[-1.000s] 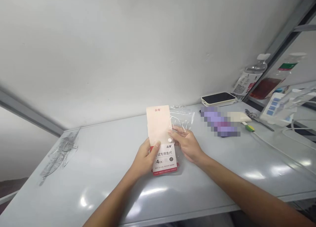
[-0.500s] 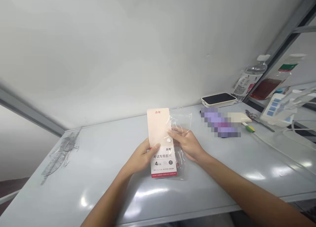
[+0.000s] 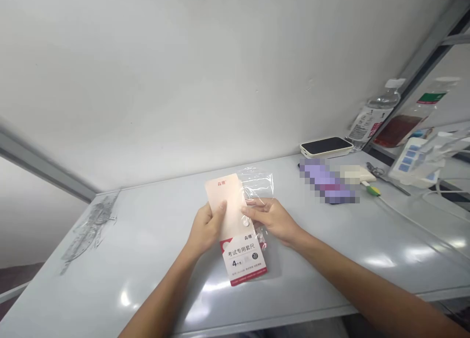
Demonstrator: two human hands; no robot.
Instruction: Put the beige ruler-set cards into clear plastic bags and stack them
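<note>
A pale grey worktop (image 3: 147, 240), a cream-cased phone (image 3: 326, 146) along its far edge, a pixelated purple object (image 3: 326, 182) just below, scissors (image 3: 382, 176) and a white power strip (image 3: 409, 161) at right, a plastic water bottle (image 3: 372, 115) at upper right

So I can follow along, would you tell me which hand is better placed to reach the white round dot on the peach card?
Probably the right hand: its fingers lie beside the dot, while the left hand holds the other edge of the card, thumb on top, steadying it.
</note>
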